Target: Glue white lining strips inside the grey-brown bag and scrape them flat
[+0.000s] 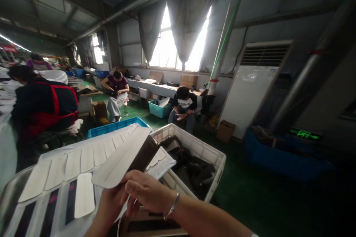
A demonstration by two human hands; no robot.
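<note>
One tall white floor-standing cabinet with a louvred grille (250, 92), against the far wall. One worktable under a crinkled white sheet (165, 166), in front of the person. One white plastic crate (219, 161), just beyond the table's right side, containing a heap of soft-looking black articles (191, 172). One bright blue plastic crate (96, 132), past the table's far edge. One row of flat white panels with rounded ends (72, 164), laid side by side on the sheet. One long white panel with a rounded near end (122, 159), held tilted above the row, a dark brown flap (146, 152) along its right side. Handling, by judgement: light, fairly stiff along its length, smooth enough to slide, likely to crease if bent hard; best taken by the long edges near the rounded end. One right hand (148, 190), fingers bent, pinching the panel's lower edge. One left hand (111, 200), beneath that end, its fingers partly hidden; whether they grip or merely support, cannot be told. One silver bangle (172, 204), on the right wrist.
</note>
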